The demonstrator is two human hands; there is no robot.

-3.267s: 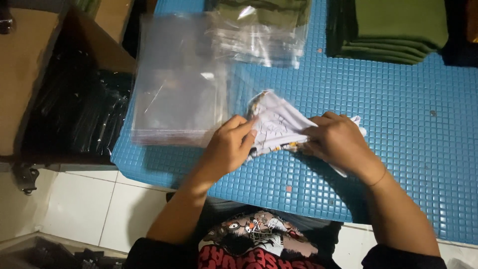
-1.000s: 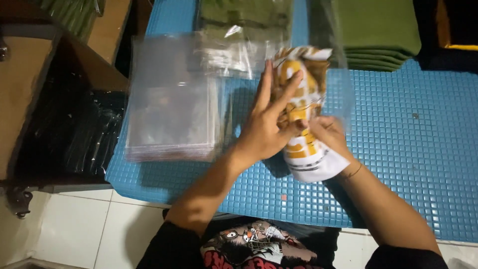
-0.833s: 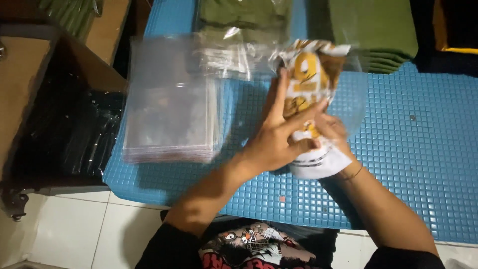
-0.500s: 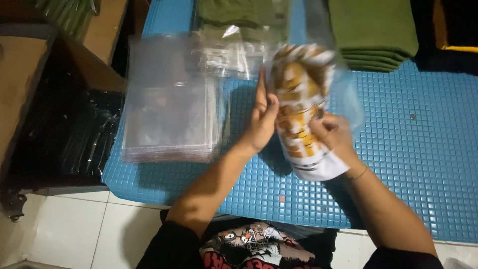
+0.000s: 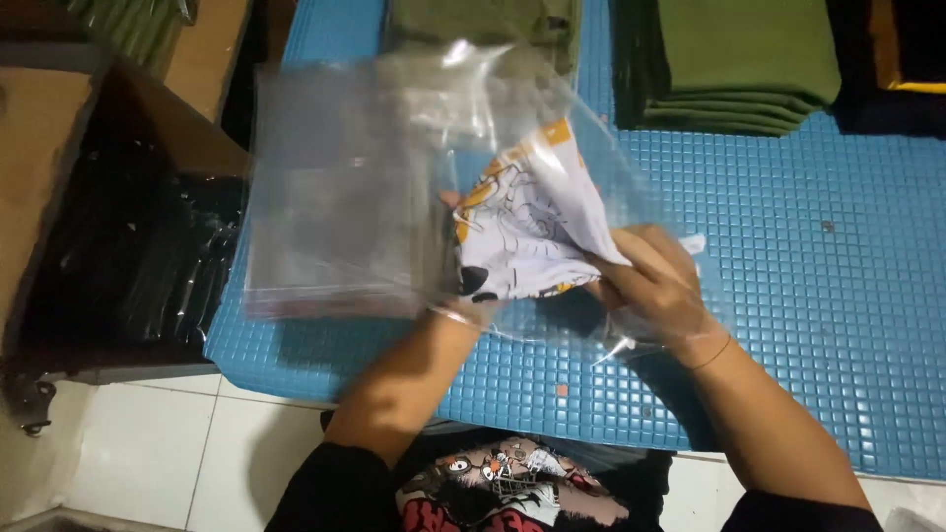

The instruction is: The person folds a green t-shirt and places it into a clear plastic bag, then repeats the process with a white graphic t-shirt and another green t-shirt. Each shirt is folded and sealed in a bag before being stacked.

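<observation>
A folded white cloth (image 5: 537, 222) with an orange and black print sits inside a clear plastic bag (image 5: 631, 182), held just above the blue tiled mat (image 5: 838, 296). My left hand (image 5: 461, 307) reaches into the bag under the cloth's left side and is mostly hidden by it. My right hand (image 5: 655, 281) grips the cloth's near right end, and the bag's open edge drapes over that wrist.
A stack of flat clear bags (image 5: 335, 197) lies on the mat to the left. Folded green garments (image 5: 749, 59) are piled at the back right, with more bagged green ones (image 5: 473, 20) at the back. A cardboard box of black packets (image 5: 138, 246) stands on the left.
The cloth was upright with its orange print facing me and only partly bagged. It has tipped down to the left, and the bag now covers it and both wrists.
</observation>
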